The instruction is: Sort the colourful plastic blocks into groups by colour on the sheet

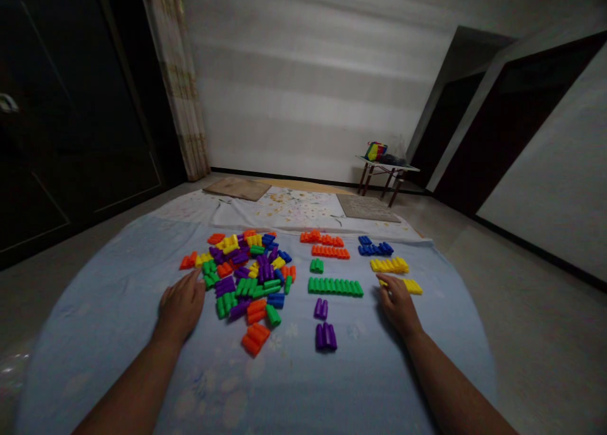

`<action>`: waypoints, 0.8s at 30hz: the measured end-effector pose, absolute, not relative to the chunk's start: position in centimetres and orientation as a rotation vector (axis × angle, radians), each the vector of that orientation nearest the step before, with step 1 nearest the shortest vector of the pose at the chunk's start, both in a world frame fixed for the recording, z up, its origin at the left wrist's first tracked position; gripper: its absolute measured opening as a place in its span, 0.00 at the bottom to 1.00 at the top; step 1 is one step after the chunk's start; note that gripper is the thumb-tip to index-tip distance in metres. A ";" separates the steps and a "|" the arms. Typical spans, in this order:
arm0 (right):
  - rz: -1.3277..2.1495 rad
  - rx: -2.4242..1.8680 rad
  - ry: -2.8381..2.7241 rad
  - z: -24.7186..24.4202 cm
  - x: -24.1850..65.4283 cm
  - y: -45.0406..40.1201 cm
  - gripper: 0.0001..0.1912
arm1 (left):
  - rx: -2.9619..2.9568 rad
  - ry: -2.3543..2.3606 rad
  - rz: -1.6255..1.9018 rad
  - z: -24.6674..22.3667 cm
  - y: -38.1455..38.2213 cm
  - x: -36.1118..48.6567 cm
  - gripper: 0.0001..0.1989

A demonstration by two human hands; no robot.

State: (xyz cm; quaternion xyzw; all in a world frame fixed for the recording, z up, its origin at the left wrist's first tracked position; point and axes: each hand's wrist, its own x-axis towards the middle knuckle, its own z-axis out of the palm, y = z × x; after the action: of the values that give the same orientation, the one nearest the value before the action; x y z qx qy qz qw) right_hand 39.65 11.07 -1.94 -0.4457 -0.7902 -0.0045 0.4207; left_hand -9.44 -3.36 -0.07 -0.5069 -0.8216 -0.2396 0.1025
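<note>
My left hand [181, 299] lies palm down, loosely open, beside the jumbled heap of ribbed plastic blocks [265, 269]. My right hand [399, 305] partly covers the near yellow block row [414, 287]; I cannot tell whether it grips. Between heap and right hand, a scalloped green row [336, 287] lies straight on the pale-blue floral cloth [284, 397].

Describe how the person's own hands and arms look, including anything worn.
The left hand and right hand are gloveless; no ring, watch or bracelet can be made out in the dim picture. Both forearms are bare as far as they show, with no sleeves in view.
</note>
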 end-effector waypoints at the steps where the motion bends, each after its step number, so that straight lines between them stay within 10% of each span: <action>1: -0.016 -1.114 -1.978 -2.0 39.7 11.1 0.17 | -1.505 -2.423 -0.698 -0.1 -3.5 -9.4 0.28; 24: 0.095 -0.921 -2.013 2.7 35.1 8.5 0.14 | -1.173 -2.657 -1.109 2.6 -1.5 -11.2 0.23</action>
State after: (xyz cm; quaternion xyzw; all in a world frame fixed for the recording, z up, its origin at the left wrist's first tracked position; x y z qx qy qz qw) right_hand 35.07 8.53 2.69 -0.3718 -0.8128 0.0383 0.4467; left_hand -11.21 -1.52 2.65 -0.3773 -0.8544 -0.3568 0.0164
